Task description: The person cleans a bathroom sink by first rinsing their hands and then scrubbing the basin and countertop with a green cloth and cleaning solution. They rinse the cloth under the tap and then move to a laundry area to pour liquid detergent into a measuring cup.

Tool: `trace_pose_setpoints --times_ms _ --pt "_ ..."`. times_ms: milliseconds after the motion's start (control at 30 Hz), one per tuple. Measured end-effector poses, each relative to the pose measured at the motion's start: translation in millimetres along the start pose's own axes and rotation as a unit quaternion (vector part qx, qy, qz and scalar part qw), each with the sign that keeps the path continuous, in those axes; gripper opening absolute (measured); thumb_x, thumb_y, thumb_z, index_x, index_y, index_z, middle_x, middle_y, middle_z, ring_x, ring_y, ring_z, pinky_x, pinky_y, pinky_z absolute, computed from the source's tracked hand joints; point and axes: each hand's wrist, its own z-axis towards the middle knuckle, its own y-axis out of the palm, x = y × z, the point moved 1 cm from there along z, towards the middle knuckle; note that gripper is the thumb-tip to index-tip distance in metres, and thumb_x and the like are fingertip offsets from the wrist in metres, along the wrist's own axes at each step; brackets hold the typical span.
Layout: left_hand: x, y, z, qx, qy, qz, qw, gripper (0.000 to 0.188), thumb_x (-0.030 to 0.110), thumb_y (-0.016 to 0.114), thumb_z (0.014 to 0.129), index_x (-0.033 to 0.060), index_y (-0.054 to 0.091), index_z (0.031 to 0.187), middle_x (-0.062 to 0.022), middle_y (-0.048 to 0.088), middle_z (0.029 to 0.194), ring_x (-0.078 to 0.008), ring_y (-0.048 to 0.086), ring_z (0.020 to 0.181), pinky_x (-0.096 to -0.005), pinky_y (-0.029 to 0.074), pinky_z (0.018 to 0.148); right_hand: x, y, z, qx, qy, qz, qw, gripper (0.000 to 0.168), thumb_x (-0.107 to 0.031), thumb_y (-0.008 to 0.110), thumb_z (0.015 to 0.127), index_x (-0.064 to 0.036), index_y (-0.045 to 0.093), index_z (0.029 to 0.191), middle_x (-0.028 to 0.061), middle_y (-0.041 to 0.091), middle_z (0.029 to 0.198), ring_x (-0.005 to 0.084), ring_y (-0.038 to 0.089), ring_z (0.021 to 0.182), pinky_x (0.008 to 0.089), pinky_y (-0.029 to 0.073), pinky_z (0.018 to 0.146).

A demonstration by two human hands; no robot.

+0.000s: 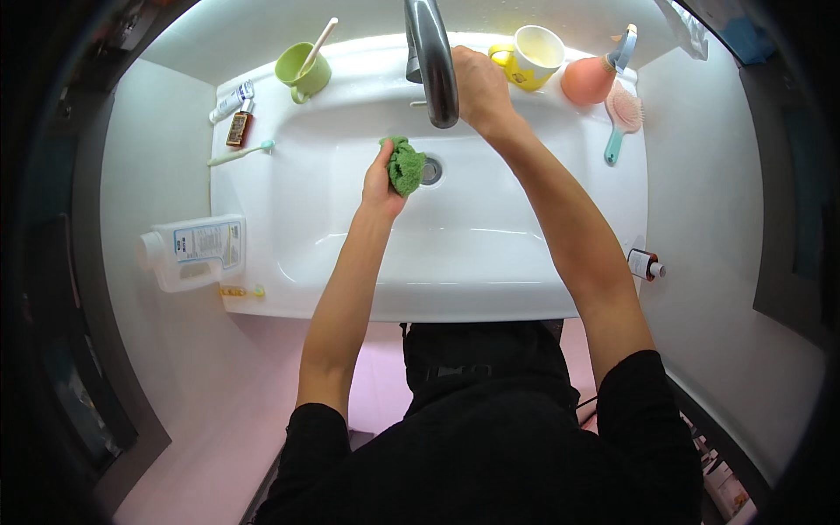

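Note:
My left hand (382, 180) holds a bunched green cloth (406, 169) over the white sink basin (328, 223), just left of the metal drain (430, 171). The cloth partly covers the drain's left edge. My right hand (481, 85) is at the dark metal faucet (440, 72), on its right side near the base. The spout hides part of that hand's fingers, so I cannot tell whether they grip the faucet. No water stream shows below the spout.
A green mug (303, 71), toothpaste tube (231, 103), small brown bottle (240, 126) and toothbrush (239, 153) lie left; a large white jug (197, 249) stands nearer. At right are a yellow-white mug (535, 56), orange spray bottle (587, 80), hairbrush (622, 118) and brown bottle (644, 264).

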Motion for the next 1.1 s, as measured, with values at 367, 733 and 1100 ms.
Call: trace_pose_setpoints --times_ms 367,733,1100 --pt "-20 32 28 0.022 0.019 0.022 0.999 0.027 0.017 0.055 0.093 0.0039 0.050 0.115 -0.0138 0.058 0.106 -0.0298 0.056 0.103 -0.0438 0.047 0.089 5 41 -92 0.171 0.084 0.239 0.952 0.061 0.005 0.061 0.073 -0.003 0.043 0.130 0.0183 0.049 0.119 0.0319 0.050 0.109 0.0395 0.040 0.096" --pt "3 49 -4 0.006 0.176 0.328 0.928 0.021 0.015 0.068 0.085 0.0010 0.060 0.099 -0.0038 0.061 0.088 -0.0121 0.057 0.078 -0.0284 0.046 0.070 50 109 -100 -0.137 0.235 0.454 0.848 0.082 -0.010 0.079 0.065 -0.007 0.040 0.137 0.0163 0.042 0.129 0.0255 0.046 0.117 0.0346 0.040 0.096" --pt "14 -1 -1 0.111 0.071 0.097 0.987 0.028 0.026 0.050 0.095 0.0164 0.050 0.122 -0.0044 0.055 0.115 -0.0210 0.050 0.111 -0.0476 0.039 0.096 42 103 -75 0.015 0.302 0.578 0.758 0.029 -0.003 0.059 0.075 -0.005 0.058 0.104 0.0096 0.060 0.097 0.0208 0.062 0.083 0.0328 0.050 0.076"
